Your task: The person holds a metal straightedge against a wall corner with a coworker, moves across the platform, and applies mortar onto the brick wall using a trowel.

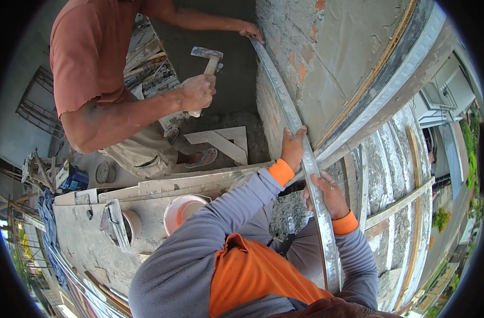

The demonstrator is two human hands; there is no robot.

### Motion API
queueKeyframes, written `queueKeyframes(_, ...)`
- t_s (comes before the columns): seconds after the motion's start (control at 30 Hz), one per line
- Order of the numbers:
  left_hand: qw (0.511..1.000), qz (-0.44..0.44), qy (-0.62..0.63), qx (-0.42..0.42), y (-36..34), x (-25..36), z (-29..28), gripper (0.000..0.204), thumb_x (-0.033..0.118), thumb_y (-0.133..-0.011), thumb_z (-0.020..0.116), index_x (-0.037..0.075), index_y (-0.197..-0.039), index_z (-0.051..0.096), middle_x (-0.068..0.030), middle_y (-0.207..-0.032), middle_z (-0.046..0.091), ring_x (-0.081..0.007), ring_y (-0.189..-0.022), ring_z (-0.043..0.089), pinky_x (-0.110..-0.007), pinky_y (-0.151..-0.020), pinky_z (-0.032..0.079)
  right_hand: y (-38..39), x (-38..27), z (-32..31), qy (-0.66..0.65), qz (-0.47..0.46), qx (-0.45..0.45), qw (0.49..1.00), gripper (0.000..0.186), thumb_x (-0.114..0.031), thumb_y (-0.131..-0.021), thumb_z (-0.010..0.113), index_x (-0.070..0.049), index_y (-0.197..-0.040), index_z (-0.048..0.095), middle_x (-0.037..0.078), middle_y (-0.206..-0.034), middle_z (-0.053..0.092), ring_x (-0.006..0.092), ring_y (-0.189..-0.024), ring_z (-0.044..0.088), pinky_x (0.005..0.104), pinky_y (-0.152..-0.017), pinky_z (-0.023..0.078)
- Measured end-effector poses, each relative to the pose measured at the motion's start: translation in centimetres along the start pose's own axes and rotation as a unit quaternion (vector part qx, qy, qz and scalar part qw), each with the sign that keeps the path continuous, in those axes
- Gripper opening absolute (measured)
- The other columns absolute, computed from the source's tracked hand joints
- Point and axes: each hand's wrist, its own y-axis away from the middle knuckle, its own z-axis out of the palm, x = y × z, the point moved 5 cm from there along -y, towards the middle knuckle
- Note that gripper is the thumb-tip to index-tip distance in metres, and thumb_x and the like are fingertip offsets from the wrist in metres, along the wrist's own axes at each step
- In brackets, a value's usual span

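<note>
A long, narrow metal straightedge, grey and smeared with mortar, runs from the top middle down past my right side. My left hand is closed round it near its middle, by the corner of the plastered wall. Lower down, my right hand grips the same bar from its right side, thumb over the face. At the far end, a co-worker's hand holds the bar against the wall. The co-worker's other hand grips a hammer, raised off the bar.
An orange-rimmed bucket and a mortar-stained bucket with a trowel-like tool stand on the left platform. Boards edge it. A wooden angle frame lies near the co-worker's foot. On the right, the building drops away toward a street.
</note>
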Motion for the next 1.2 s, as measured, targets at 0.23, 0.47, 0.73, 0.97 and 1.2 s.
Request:
queueKeyframes(0.23, 1.0, 0.013, 0.006, 0.024, -0.4, -0.1, 0.0, 0.019, 0.02, -0.089, 0.058, 0.01, -0.101, 0.047, -0.0039, -0.071, 0.053, -0.0136, -0.058, 0.053, -0.029, -0.049, 0.044, -0.1, 0.0, -0.1, 0.013, 0.001, -0.004, 1.0, 0.028, -0.023, -0.096, 0.048, -0.002, -0.115, 0.05, 0.012, -0.065, 0.061, 0.0195, -0.041, 0.055, 0.0272, -0.039, 0.045)
queueKeyframes(0.47, 0.999, 0.034, -0.013, 0.02, -0.5, -0.1, -0.1, 0.018, 0.02, -0.089, 0.058, 0.01, -0.099, 0.048, -0.0035, -0.069, 0.053, -0.0134, -0.056, 0.052, -0.029, -0.048, 0.043, -0.1, -0.1, -0.1, 0.022, -0.002, -0.008, 1.0, 0.029, -0.024, -0.097, 0.048, -0.004, -0.116, 0.05, 0.011, -0.065, 0.061, 0.0189, -0.042, 0.055, 0.0267, -0.039, 0.045)
queueKeyframes(0.73, 1.0, 0.0, -0.013, 0.013, 0.1, 0.5, 0.5, 0.013, 0.02, -0.09, 0.056, 0.009, -0.093, 0.049, -0.0048, -0.067, 0.054, -0.0138, -0.053, 0.052, -0.029, -0.047, 0.043, 0.3, -0.2, -0.6, -0.016, 0.025, -0.014, 0.999, 0.032, -0.027, -0.095, 0.051, -0.007, -0.121, 0.048, 0.008, -0.066, 0.06, 0.017, -0.043, 0.056, 0.0272, -0.039, 0.044)
queueKeyframes(0.97, 1.0, -0.015, -0.008, -0.011, 0.2, 0.6, 0.7, 0.012, 0.018, -0.091, 0.054, 0.007, -0.093, 0.049, -0.0048, -0.068, 0.054, -0.0155, -0.055, 0.055, -0.03, -0.048, 0.047, 0.4, -0.1, -0.8, -0.012, 0.02, -0.034, 0.999, 0.034, -0.028, -0.096, 0.049, -0.007, -0.123, 0.046, 0.008, -0.067, 0.06, 0.017, -0.044, 0.057, 0.0272, -0.041, 0.044)
queueKeyframes(1.2, 1.0, -0.004, 0.003, -0.014, 0.0, 0.6, 0.5, 0.014, 0.019, -0.093, 0.054, 0.006, -0.096, 0.049, -0.0055, -0.072, 0.055, -0.0166, -0.061, 0.058, -0.031, -0.055, 0.05, 0.3, 0.0, -0.9, -0.004, 0.016, -0.04, 0.999, 0.035, -0.029, -0.096, 0.051, -0.006, -0.123, 0.047, 0.008, -0.066, 0.06, 0.0163, -0.044, 0.056, 0.0265, -0.042, 0.045)
